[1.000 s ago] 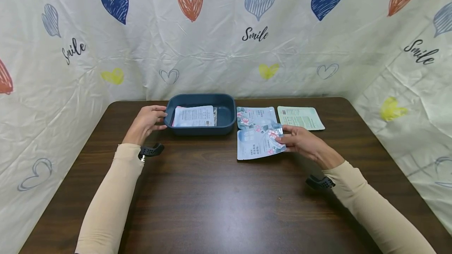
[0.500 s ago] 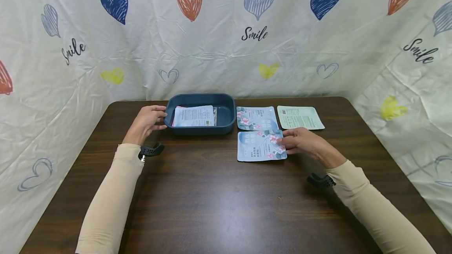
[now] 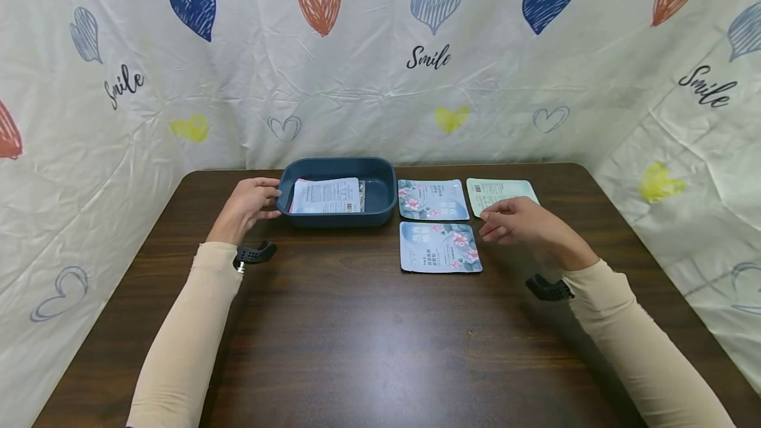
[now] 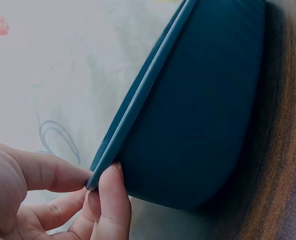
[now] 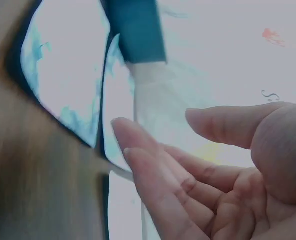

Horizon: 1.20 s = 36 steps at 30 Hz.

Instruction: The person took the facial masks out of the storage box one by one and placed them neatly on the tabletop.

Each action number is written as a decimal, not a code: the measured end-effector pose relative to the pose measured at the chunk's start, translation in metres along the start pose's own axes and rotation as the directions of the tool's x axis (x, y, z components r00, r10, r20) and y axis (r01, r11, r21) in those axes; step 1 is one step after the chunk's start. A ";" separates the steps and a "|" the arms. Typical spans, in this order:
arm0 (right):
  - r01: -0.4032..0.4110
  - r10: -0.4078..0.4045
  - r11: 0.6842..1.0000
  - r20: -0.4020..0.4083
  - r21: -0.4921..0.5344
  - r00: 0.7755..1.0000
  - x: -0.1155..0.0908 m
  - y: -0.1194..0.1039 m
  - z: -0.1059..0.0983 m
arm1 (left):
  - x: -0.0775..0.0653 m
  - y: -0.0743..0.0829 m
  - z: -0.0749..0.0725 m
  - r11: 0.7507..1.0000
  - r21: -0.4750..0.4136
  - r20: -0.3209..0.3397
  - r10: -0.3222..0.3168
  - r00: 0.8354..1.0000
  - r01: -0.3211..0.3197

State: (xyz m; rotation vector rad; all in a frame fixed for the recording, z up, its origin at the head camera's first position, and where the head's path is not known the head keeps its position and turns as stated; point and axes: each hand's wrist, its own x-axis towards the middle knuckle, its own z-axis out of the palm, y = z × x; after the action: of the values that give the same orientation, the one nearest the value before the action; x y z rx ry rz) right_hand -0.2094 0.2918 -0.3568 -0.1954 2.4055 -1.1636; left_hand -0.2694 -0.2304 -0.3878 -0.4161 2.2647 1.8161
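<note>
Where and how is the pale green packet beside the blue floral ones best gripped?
Probably at its right edge, pinched, the right hand coming from the right: the pale green packet lies flat, so an edge suits a pinch, and a blue floral packet sits close on its left, while no packet borders its right.

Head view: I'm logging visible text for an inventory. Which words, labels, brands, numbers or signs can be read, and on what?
"Smile": backdrop cloth, left.
"Smile": backdrop cloth, centre.
"Smile": backdrop cloth, right.
Far floral packet, near floral packet and green packet: printed, too small to read.
Top packet in the blue tray: printed, also too small.
</note>
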 end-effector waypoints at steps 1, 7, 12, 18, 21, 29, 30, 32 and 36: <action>0.007 -0.007 1.000 0.004 0.023 1.000 0.001 -0.001 -0.001 | 0.000 0.000 0.000 1.000 0.002 -0.002 0.000 1.000 0.000; 0.056 -0.058 0.991 0.013 0.118 0.998 0.006 -0.008 0.002 | 0.001 -0.001 0.001 1.000 0.004 -0.005 0.004 1.000 -0.004; 0.098 -0.104 0.982 0.030 0.163 0.994 0.014 -0.020 0.008 | 0.003 -0.001 0.001 1.000 -0.009 -0.006 -0.006 1.000 0.006; 0.121 -0.131 0.971 0.035 0.204 0.991 0.028 -0.036 0.016 | 0.004 -0.001 -0.001 1.000 -0.020 0.007 -0.005 1.000 0.005; 0.132 -0.143 0.959 0.024 0.250 0.989 0.035 -0.042 0.021 | 0.003 0.000 -0.001 1.000 -0.022 0.008 -0.003 1.000 0.003; 0.193 -0.209 0.904 -0.001 0.380 0.978 0.054 -0.056 0.035 | 0.003 -0.002 0.000 1.000 -0.018 0.010 -0.005 1.000 0.005; 0.193 -0.209 0.899 -0.002 0.393 0.978 0.056 -0.058 0.037 | 0.003 -0.002 0.000 1.000 -0.018 0.011 -0.005 1.000 0.005; 0.190 -0.206 0.890 -0.006 0.414 0.978 0.060 -0.062 0.040 | 0.003 -0.002 0.000 1.000 -0.017 0.008 -0.005 1.000 0.005; 0.192 -0.210 0.872 -0.009 0.451 0.978 0.068 -0.072 0.046 | 0.004 -0.002 -0.001 1.000 -0.026 0.006 -0.003 1.000 0.003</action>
State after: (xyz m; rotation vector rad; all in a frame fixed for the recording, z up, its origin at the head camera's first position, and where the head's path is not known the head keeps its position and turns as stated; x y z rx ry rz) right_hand -0.2535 0.1920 -0.3493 -0.3198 2.0436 -1.7588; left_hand -0.2724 -0.2321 -0.3909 -0.4177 2.2379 1.8451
